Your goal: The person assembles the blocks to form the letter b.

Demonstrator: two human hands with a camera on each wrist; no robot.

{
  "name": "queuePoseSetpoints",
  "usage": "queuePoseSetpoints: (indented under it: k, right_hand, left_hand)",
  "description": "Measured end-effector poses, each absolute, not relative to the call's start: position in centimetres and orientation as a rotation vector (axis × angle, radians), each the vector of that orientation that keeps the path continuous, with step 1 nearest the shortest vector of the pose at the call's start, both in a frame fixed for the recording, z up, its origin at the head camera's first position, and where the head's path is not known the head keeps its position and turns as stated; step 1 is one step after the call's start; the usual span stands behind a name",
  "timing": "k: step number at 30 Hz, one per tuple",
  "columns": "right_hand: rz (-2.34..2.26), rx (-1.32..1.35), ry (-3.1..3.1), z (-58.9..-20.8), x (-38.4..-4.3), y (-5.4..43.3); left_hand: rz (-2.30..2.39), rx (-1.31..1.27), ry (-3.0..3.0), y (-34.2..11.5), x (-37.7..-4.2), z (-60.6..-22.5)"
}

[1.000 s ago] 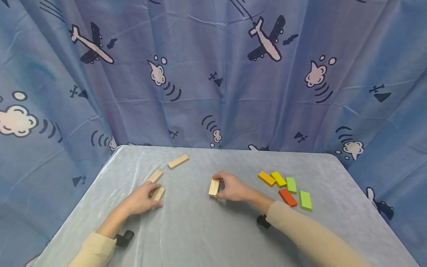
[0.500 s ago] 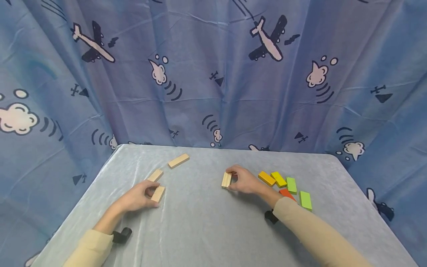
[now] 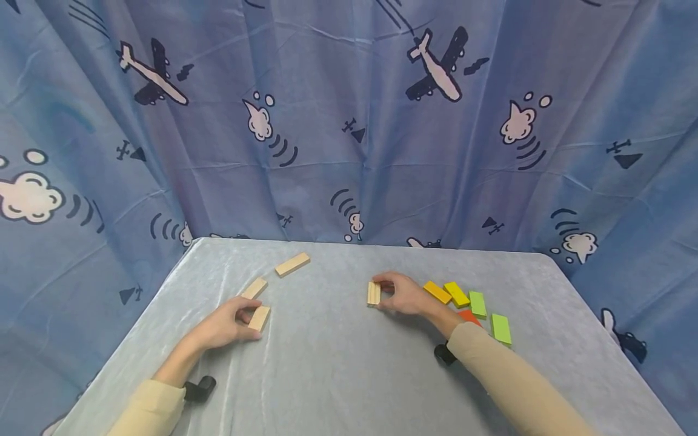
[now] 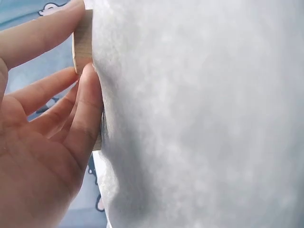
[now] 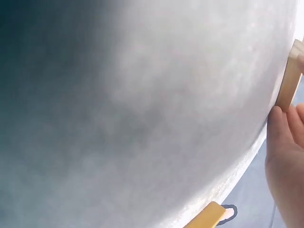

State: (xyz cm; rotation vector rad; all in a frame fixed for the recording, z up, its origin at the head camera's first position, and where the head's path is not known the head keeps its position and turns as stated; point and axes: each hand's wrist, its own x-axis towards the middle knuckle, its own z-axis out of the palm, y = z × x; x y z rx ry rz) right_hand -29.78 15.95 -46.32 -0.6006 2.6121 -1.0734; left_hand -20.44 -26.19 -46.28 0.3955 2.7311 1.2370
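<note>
My left hand [image 3: 222,323] pinches a plain wooden block [image 3: 259,318] by its ends, thumb at one end and fingertips at the other. In the left wrist view that block [image 4: 83,42] stands close to the cloth. Right of the table's middle, my right hand [image 3: 408,295] grips pale wooden blocks [image 3: 373,294] set side by side, with seams running lengthwise between them. The right wrist view catches their side [image 5: 289,83] low against the cloth, between thumb and fingers. Another plain wooden block [image 3: 254,287] lies just beyond the left hand, partly overlapped by it.
A further plain wooden block [image 3: 292,264] lies toward the back left. Beside the right forearm are an orange block [image 3: 437,292], a yellow block [image 3: 457,294], two green blocks, one nearer [image 3: 500,329], and a red block [image 3: 469,317] partly hidden by the arm. A patterned curtain [image 3: 305,121] hangs behind.
The right hand has slid its wooden blocks to the right and slightly away, and now covers part of the red block. The left hand has shifted only slightly around its block.
</note>
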Motion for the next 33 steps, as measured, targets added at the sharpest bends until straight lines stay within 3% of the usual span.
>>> queuePoseSetpoints:
  k: [17, 33]
  right_hand:
    - [-1.019, -0.534, 2.654, -45.7, -28.8, 16.0]
    - [-0.969, -0.541, 2.664, -45.8, -29.2, 16.2]
  left_hand:
    - [1.074, 0.470, 2.853, -23.7, -20.2, -45.6]
    - [1.105, 0.785, 2.754, -15.6, -20.1, -45.2]
